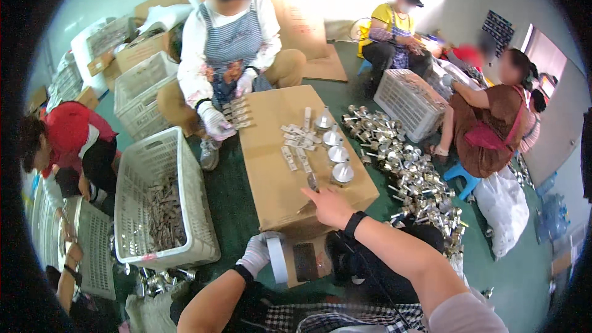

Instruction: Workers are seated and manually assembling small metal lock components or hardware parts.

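My left hand (pixel 261 254), in a striped knit glove, is closed on a white roll (pixel 277 260), probably tape, at the near side of the cardboard box (pixel 271 148). My right hand (pixel 333 207), bare with a black wristband, is over the near part of the box top. Its index finger reaches forward, and its fingers are at a thin, shiny metal piece (pixel 312 180), partly hidden by them. Silver metal funnels (pixel 341 173) stand in a row beyond this hand, cones down and spouts up. Left of them lie several small white packets (pixel 298 138).
Opposite, a person's gloved hand (pixel 217 121) is at a row of packets (pixel 237 113). A white crate (pixel 197 209) of flat metal pieces stands left. Metal funnels (pixel 413 179) are heaped on the floor at right, near another crate (pixel 412 102), a blue stool (pixel 462 177) and seated people.
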`<move>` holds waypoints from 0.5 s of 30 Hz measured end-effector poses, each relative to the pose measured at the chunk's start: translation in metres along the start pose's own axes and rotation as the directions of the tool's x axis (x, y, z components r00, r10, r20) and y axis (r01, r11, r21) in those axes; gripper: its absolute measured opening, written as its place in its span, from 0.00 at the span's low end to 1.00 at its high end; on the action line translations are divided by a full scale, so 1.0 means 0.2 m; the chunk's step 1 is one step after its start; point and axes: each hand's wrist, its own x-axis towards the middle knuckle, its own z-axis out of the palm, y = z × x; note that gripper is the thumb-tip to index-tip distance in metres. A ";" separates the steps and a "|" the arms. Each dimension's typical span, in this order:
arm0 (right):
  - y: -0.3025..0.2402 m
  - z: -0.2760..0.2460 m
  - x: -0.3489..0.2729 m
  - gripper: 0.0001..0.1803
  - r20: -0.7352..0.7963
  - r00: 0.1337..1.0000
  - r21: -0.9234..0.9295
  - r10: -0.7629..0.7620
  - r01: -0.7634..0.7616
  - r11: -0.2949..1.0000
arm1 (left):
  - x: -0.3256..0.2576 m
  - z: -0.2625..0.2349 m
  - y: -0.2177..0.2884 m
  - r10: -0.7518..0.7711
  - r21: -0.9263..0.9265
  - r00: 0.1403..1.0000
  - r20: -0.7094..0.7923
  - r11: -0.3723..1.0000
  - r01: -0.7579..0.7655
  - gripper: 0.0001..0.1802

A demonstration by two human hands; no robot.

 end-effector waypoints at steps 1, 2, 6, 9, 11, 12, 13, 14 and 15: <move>-0.01 0.03 0.02 0.15 0.026 1.000 -0.027 0.006 -0.005 1.000 | -0.01 0.01 0.00 0.008 -0.032 1.000 -0.022 0.999 -0.009 0.11; -0.01 0.05 0.03 0.15 0.039 0.999 -0.039 0.005 -0.003 0.999 | 0.01 0.00 0.00 -0.008 -0.069 0.999 -0.041 0.998 0.005 0.11; -0.03 0.01 0.06 0.14 0.164 0.986 0.030 -0.015 0.010 1.000 | 0.03 -0.08 0.00 -0.005 -0.015 1.000 0.011 1.000 0.006 0.10; -0.02 -0.08 -0.01 0.13 0.144 0.989 0.201 -0.025 -0.004 0.980 | 0.01 0.00 -0.01 -0.014 -0.041 0.999 0.047 0.999 0.015 0.10; -0.06 -0.19 -0.08 0.14 0.154 0.980 0.281 -0.128 0.081 0.956 | -0.07 0.07 -0.01 0.182 0.520 0.972 0.151 0.821 -0.234 0.11; -0.12 -0.24 -0.10 0.14 0.147 0.974 0.337 -0.174 0.116 0.934 | -0.10 0.09 0.02 0.224 0.602 0.957 0.186 0.743 -0.291 0.11; -0.20 -0.25 -0.09 0.13 0.128 0.971 0.341 -0.201 0.147 0.928 | -0.07 -0.03 0.03 0.168 0.436 0.972 0.165 0.871 -0.225 0.11; -0.27 -0.22 -0.06 0.12 0.108 0.964 0.367 -0.241 0.187 0.911 | -0.04 -0.18 0.05 0.117 0.256 0.986 0.119 0.956 -0.145 0.12; -0.34 -0.20 -0.05 0.11 0.087 0.957 0.387 -0.277 0.224 0.895 | 0.02 -0.32 0.06 0.068 0.108 0.990 0.124 0.991 -0.082 0.13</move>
